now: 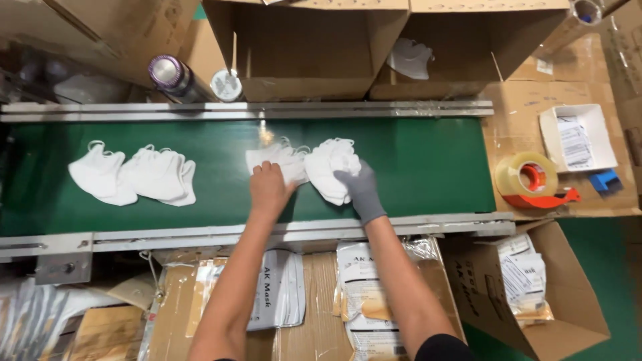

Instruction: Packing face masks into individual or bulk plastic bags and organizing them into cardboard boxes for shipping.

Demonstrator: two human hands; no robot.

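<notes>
On the green conveyor belt [428, 167] lie two stacks of white face masks under my hands. My bare left hand [269, 188] presses on the left stack [275, 160]. My right hand [361, 189], in a grey glove, grips the right stack [332, 167] at its lower edge. Further left on the belt rest two more bunches of white masks [100, 175] [160, 175], apart from my hands.
Open cardboard boxes [304, 47] stand behind the belt; one holds a white mask [410, 59]. A tape dispenser [531, 180] and a small white box [578, 137] sit at right. Printed mask pouches [371, 301] lie on cartons below the belt's metal rail [200, 235].
</notes>
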